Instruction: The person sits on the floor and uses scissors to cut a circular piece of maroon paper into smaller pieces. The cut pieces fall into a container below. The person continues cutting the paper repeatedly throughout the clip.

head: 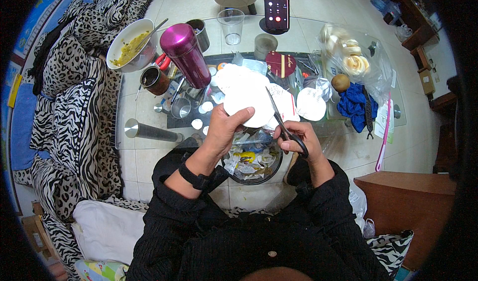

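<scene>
My left hand [226, 128] pinches a white paper piece [248, 98] with a rounded lower edge, thumb on top. The paper is overexposed, so its details do not show. In my right hand [298, 137] is a pair of scissors [282, 122] with black handles. Their blades point up and lie close along the right edge of the paper; whether they touch it I cannot tell. Behind the blades a paper sheet with writing and a red line [285, 103] lies on the glass table [149, 111]. To its right is a round white paper piece [312, 103].
A waste bin [257, 165] holding wrappers stands below the table edge. A magenta tumbler [186, 55], a bowl of food with a spoon [130, 49] and a plastic cup [231, 27] stand farther back. At right lie bagged buns [353, 57], a kiwifruit [340, 83] and blue cloth [354, 105].
</scene>
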Available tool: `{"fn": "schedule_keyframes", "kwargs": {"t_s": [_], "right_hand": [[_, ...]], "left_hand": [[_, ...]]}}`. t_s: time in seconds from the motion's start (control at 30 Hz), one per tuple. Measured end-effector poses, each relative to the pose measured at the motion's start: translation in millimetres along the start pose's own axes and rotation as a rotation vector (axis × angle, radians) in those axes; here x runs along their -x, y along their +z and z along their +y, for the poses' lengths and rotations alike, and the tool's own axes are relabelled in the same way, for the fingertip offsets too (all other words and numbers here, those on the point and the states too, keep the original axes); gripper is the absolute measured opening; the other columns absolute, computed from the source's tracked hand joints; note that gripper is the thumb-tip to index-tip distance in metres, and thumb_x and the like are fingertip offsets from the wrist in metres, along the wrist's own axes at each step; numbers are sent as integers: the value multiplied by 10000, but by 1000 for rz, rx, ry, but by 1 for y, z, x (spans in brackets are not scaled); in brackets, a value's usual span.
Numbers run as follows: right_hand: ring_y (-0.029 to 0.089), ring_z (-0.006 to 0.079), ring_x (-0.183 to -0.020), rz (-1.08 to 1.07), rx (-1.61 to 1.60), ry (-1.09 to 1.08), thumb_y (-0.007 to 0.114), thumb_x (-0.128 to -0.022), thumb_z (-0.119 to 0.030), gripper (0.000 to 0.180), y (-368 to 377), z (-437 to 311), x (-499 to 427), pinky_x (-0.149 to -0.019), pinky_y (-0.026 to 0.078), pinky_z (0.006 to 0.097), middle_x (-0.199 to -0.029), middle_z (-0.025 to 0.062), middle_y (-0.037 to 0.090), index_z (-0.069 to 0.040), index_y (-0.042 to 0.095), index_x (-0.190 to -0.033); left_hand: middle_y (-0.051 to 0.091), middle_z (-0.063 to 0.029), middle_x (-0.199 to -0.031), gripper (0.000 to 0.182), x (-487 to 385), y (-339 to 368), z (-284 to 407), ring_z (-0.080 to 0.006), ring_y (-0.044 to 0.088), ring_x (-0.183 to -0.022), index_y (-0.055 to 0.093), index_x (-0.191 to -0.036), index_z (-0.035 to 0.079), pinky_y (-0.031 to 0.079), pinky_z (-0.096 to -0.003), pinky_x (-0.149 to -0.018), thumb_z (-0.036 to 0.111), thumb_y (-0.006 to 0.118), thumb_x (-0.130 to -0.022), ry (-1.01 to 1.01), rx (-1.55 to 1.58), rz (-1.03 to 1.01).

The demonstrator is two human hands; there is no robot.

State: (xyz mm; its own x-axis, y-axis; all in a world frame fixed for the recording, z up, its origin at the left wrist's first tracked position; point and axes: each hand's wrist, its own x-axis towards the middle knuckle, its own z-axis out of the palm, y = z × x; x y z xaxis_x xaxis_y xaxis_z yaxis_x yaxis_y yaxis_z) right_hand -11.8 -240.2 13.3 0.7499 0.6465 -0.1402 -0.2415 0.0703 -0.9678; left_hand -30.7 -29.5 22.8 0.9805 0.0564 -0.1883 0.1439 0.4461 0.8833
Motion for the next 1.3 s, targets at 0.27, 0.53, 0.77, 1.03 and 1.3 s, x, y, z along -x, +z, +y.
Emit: {"fn": "schedule_keyframes", "kwargs": {"t_s": [0.27,0.53,0.77,1.03,1.3], "right_hand": [[501,61,-604,6,33,-2,701,-718,-176,257,0,-1,1,-541,383,188,-715,-6,550,-2,604,-880],[493,43,-575,24,47,13,696,-721,-150,217,-1,-1,2,-518,370,172,-682,-19,552,-7,612,-862],[491,41,-533,29,54,20,688,-732,-132,186,-1,-2,2,-480,369,171,-656,-19,554,-8,612,-847],[493,41,-498,56,81,11,680,-745,-97,152,0,-3,3,-441,372,178,-633,-14,554,2,609,-835],[487,39,-485,61,107,18,677,-761,-88,138,0,-3,2,-425,367,176,-619,-15,545,7,607,-832]], "left_hand": [[604,-35,-826,253,1,1,2,-72,561,-662,567,-984,7,419,-183,-527,143,648,-787,-8,9,-6],[589,-13,-784,244,1,-1,0,-47,518,-609,571,-967,11,372,-172,-492,157,651,-789,-7,-16,-9],[591,-11,-783,246,1,-2,0,-46,521,-607,574,-963,9,374,-171,-488,161,653,-787,-6,-18,-21],[602,-22,-806,265,3,2,3,-59,548,-639,574,-980,2,404,-177,-514,155,658,-781,-7,-10,-8],[593,-12,-788,250,2,-1,4,-46,529,-622,568,-969,20,378,-171,-497,139,662,-770,-36,2,-24]]}}
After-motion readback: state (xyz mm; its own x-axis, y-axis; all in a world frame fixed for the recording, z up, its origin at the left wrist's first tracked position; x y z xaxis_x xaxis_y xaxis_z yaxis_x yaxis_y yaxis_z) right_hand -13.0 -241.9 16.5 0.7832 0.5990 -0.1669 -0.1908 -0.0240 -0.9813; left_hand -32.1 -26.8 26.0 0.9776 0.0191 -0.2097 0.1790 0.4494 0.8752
